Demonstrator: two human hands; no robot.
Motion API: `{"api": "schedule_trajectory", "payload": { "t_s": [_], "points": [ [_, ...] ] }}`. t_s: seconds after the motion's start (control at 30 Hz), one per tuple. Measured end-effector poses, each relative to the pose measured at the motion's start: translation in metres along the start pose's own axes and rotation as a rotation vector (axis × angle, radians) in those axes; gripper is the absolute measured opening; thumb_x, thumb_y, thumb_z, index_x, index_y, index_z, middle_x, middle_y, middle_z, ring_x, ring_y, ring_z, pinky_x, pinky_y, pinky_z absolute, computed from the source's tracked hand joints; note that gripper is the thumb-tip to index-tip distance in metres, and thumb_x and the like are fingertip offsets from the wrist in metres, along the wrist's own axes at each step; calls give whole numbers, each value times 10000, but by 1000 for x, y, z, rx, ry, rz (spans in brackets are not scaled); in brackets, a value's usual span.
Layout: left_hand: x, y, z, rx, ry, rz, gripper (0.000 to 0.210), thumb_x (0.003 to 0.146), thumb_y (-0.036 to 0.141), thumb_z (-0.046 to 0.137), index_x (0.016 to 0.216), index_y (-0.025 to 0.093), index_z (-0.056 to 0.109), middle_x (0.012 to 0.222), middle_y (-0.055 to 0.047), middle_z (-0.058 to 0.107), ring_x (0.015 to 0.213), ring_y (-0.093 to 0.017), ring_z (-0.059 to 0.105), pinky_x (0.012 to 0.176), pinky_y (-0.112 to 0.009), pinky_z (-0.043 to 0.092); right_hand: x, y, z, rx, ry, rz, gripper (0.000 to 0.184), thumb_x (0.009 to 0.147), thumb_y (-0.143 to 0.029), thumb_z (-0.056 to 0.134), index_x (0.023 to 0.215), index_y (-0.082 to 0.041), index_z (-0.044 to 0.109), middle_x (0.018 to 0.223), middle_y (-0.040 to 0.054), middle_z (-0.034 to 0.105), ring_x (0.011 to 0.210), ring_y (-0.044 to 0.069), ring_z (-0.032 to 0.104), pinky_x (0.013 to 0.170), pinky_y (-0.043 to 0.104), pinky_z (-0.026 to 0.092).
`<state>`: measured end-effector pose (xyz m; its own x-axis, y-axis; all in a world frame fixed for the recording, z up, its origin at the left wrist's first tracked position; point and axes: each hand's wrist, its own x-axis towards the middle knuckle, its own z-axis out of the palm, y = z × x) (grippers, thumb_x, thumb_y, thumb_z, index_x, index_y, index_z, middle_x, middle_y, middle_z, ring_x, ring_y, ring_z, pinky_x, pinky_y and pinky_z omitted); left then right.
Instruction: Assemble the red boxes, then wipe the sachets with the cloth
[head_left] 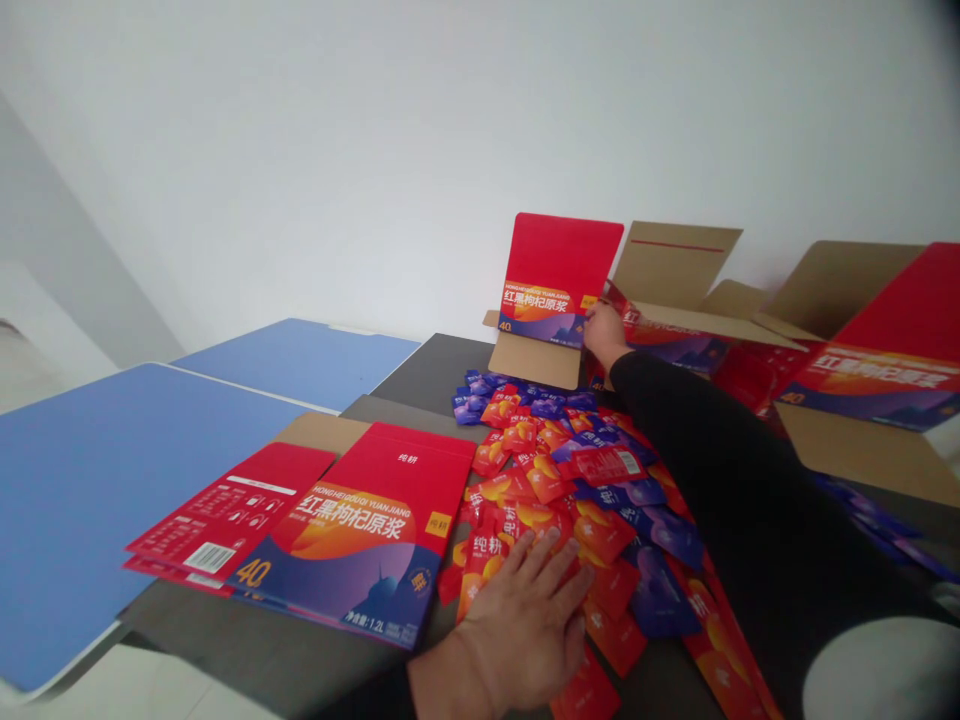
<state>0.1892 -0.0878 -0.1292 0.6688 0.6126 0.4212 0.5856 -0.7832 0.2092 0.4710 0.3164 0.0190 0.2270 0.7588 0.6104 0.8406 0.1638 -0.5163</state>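
Clearly early: sachets (592, 480) lie loose across the table (420, 375), left hand (525, 625) is pressed flat, fingers spread, on them, right hand (606, 330) is closed on the upright box (555, 300), flat boxes (337, 525) unfolded.

blue tabletops (112, 450), flattened red cartons (330, 530), white wall (375, 120)

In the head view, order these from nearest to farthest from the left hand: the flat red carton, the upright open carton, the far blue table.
1. Flat red carton, just left of the left hand.
2. Upright open carton, ahead, at the right hand.
3. Far blue table, back left; close to the second, so uncertain.
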Motion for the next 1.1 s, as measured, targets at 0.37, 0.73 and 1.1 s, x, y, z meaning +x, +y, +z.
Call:
{"api": "schedule_trajectory", "payload": {
  "t_s": [0.37, 0.73, 1.1],
  "points": [
    [4, 0, -6, 64, -31, 26, 511, 1112, 467, 440, 1556, 280, 610, 1612, -33, 590, 1534, -316, 498, 1280, -510, 372, -28, 5, 13, -142, -145, -49, 585, 799, -53, 562, 1375, -16, 659, 1343, 271, 656, 1199, 317, 651, 1110, 410, 496],
    [8, -6, 0, -12, -35, 0, 493, 1075, 435, 511, 1518, 270, 646, 1629, -56, 573, 1538, -319, 488, 1300, -525, 359, -91, -32, -16, -176, -319, -215, 382, 898, -89, 530, 1214, -50, 742, 1192, 221, 742, 1118, 288, 676, 1056, 367, 511],
    [21, -10, -14, -75, -88, -42, 483, 987, 300, 581, 1448, 220, 697, 1551, -85, 645, 1500, -318, 532, 1286, -521, 407, -174, -43, -62, -232, -416, -135, 319, 978, -83, 519, 1139, -101, 793, 1188, 185, 784, 1102, 232, 713, 996, 270, 479]
  ]
}}
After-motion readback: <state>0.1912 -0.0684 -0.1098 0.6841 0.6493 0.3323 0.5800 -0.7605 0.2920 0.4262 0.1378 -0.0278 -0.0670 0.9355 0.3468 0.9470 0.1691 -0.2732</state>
